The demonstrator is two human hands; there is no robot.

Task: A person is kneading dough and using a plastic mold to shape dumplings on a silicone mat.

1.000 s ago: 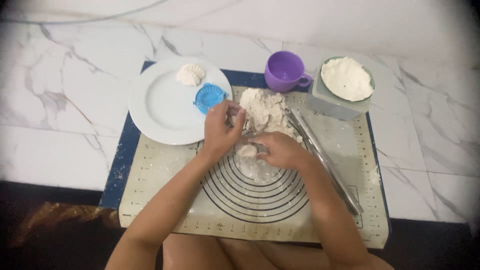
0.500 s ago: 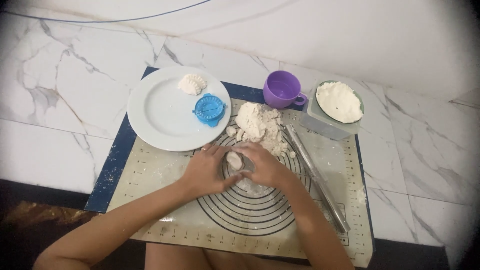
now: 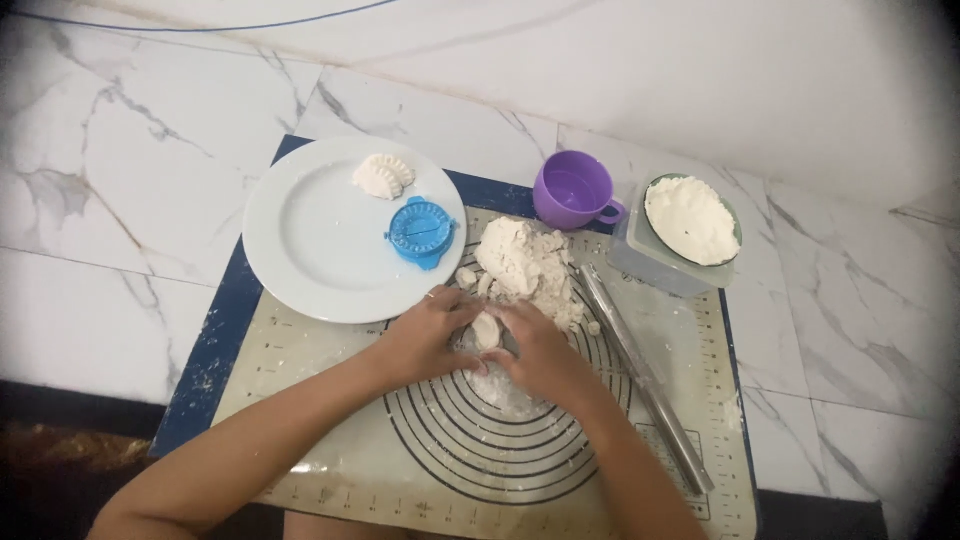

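Both hands, left hand [image 3: 425, 340] and right hand [image 3: 540, 355], pinched one small dough piece [image 3: 487, 330] just below the dough pile [image 3: 525, 262]. One plate [image 3: 300, 250] left of the pile carried one dumpling [image 3: 383, 176], one blue press [image 3: 421, 230]

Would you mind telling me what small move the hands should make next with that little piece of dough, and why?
Probably press it flat on the mat: the small dough piece sits pinched between left hand and right hand, over a floured patch at the rings' centre, still lumpy.
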